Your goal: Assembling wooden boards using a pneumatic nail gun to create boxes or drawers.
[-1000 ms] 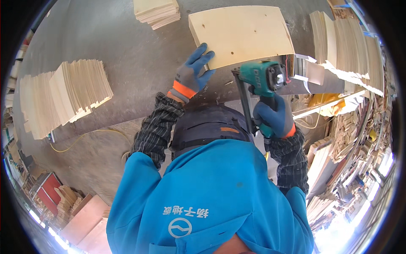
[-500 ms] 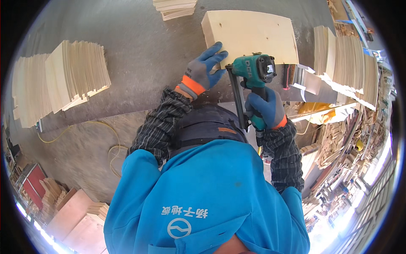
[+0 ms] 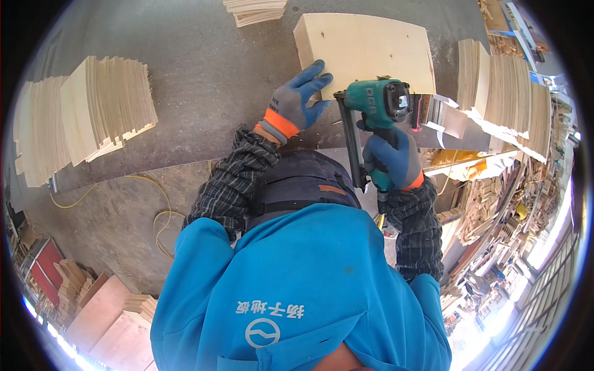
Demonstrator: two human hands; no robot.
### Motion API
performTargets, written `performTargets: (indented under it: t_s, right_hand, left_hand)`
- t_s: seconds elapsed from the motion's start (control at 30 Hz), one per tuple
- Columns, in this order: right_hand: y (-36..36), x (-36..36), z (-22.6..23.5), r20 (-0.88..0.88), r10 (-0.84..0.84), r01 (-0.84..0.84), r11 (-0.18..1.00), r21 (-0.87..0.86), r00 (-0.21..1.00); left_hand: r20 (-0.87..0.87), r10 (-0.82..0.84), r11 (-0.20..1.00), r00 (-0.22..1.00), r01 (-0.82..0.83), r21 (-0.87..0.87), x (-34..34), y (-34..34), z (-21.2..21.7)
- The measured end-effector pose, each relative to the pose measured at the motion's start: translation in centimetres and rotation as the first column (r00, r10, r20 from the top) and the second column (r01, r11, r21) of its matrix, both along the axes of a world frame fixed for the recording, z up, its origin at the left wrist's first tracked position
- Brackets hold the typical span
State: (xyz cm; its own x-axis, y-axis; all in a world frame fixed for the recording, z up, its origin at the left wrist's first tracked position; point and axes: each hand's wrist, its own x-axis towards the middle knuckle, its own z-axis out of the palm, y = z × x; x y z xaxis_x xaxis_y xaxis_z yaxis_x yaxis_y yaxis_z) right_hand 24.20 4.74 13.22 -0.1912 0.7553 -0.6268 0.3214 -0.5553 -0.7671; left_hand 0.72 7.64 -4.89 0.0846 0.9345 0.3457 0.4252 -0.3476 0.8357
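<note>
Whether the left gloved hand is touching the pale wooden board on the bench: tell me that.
Touching. The head view shows the left hand lying flat with its blue fingers over the near edge of the wooden board, with no gap visible between them.

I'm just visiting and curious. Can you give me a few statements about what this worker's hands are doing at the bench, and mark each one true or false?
1. The right hand holds a teal nail gun. True.
2. The left hand is bare. False: it wears a grey and blue glove with an orange cuff.
3. The left hand rests on the near edge of a pale wooden panel. True.
4. The workbench holds no other wood. False: stacks of thin boards lie at its left.
</note>
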Motion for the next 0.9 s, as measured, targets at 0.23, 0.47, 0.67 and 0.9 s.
performTargets:
  t_s: [0.23, 0.47, 0.67, 0.9]
  right_hand:
    - [-0.2, 1.8, 0.1, 0.000, -0.038, 0.038, 0.999, 0.016, 0.999]
    - [-0.1, 2.6, -0.6, 0.035, -0.058, 0.057, 0.997, 0.048, 0.998]
    - [0.0, 2.6, -0.7, 0.064, -0.036, 0.033, 0.999, 0.040, 0.997]
    - [0.0, 2.8, -0.9, 0.009, -0.068, 0.067, 0.997, 0.033, 0.998]
  left_hand:
    - [0.012, -0.004, 1.000, 1.000, 0.004, -0.009, 0.0, 0.0, 0.3]
    - [0.031, 0.014, 0.999, 0.999, -0.012, -0.044, 0.0, -0.1, 0.5]
    - [0.016, 0.017, 0.999, 1.000, -0.016, -0.034, 0.0, -0.1, 0.5]
    - [0.017, -0.016, 0.998, 1.000, 0.016, -0.054, 0.0, -0.1, 0.6]
